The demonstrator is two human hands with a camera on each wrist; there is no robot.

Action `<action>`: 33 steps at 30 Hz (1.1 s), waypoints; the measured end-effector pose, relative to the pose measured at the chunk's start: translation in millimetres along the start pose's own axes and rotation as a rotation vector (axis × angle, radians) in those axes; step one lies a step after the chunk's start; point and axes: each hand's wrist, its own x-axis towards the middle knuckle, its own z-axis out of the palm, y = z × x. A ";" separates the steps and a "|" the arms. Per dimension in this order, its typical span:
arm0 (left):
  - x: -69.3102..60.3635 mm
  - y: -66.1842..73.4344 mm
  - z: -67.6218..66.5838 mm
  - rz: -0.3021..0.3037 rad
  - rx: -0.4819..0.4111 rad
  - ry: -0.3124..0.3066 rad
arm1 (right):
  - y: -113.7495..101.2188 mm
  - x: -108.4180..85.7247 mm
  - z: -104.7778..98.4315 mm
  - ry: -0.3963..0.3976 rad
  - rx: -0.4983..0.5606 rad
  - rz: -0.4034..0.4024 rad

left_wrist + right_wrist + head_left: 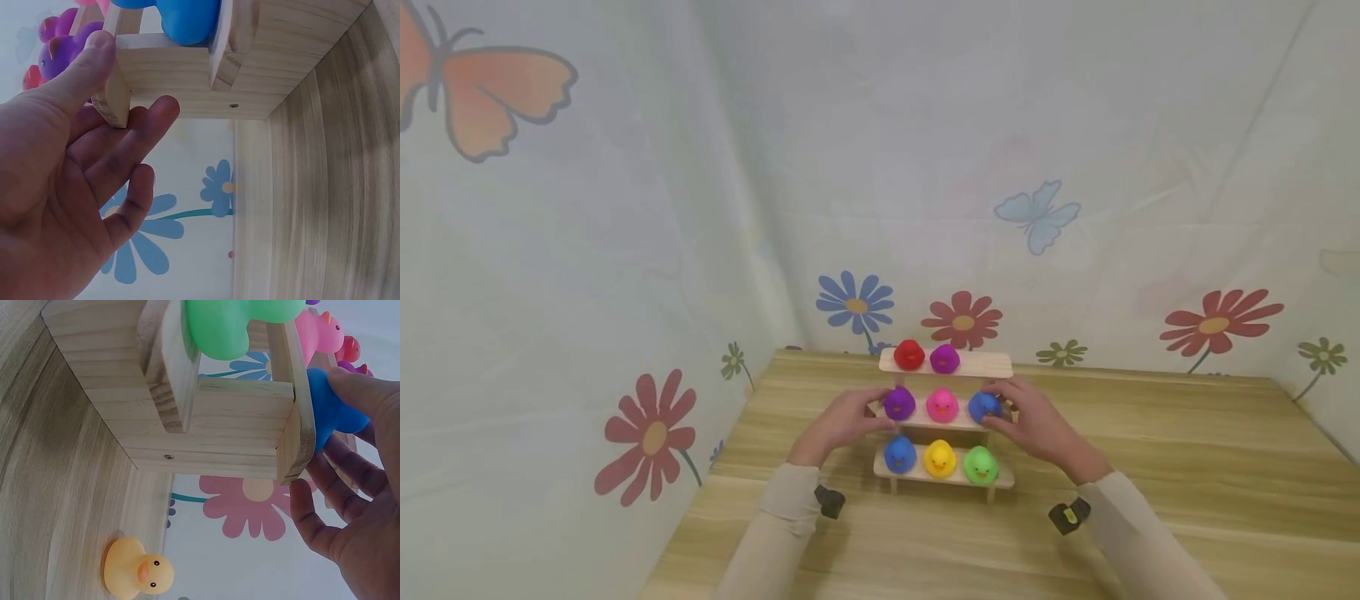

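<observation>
purple duck (900,404) — upright, toward head camera

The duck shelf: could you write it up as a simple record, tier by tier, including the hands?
Top tier: red duck, magenta duck
Middle tier: purple duck, pink duck, blue duck
Bottom tier: second blue duck, yellow duck, green duck
Left hand: at the purple duck, grip unclear
Right hand: holds the blue duck
Table: another yellow duck

Midway up the tiered pale-wood shelf (987,364), my feed shows a round blue toy duck (982,407) partly hidden behind the right hand (1037,421).
</observation>
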 end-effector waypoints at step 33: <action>0.7 -0.3 1.4 -0.016 0.032 0.014 | 28.1 -31.7 -46.4 -0.008 -0.102 0.036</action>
